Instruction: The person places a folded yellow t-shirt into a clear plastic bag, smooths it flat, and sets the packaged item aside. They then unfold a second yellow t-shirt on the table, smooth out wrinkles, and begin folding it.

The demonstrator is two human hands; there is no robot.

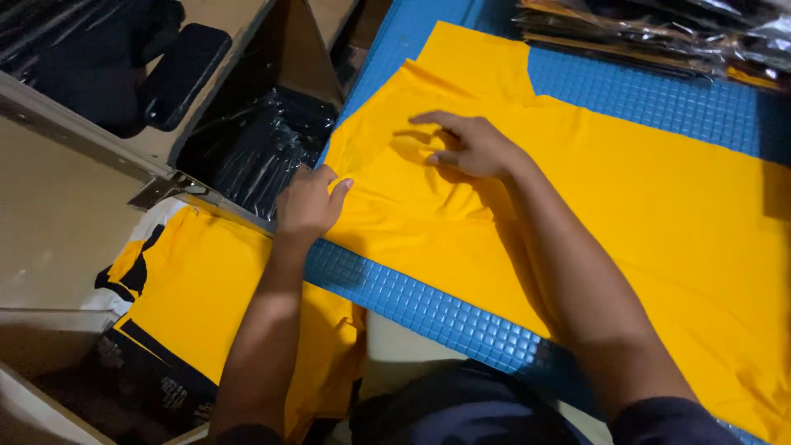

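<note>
You have two hands in view, the left hand and right hand. One yellow garment covers one blue gridded mat. One yellow-and-black garment stack sits near left, and one pile of clear-bagged items far right.

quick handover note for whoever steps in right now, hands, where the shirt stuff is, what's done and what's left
Left hand: pinching the near left edge of the yellow shirt, at the mat's edge.
Right hand: pressed flat on the shirt, fingers spread, fabric bunched beneath it.
The shirt lies spread on the blue gridded mat, one sleeve flat at the far side.
More yellow garments sit piled in a box lower left; bagged items lie at the mat's far edge.
Done: shirt laid out. Left: no fold visible yet, wrinkles under the right hand remain.
</note>
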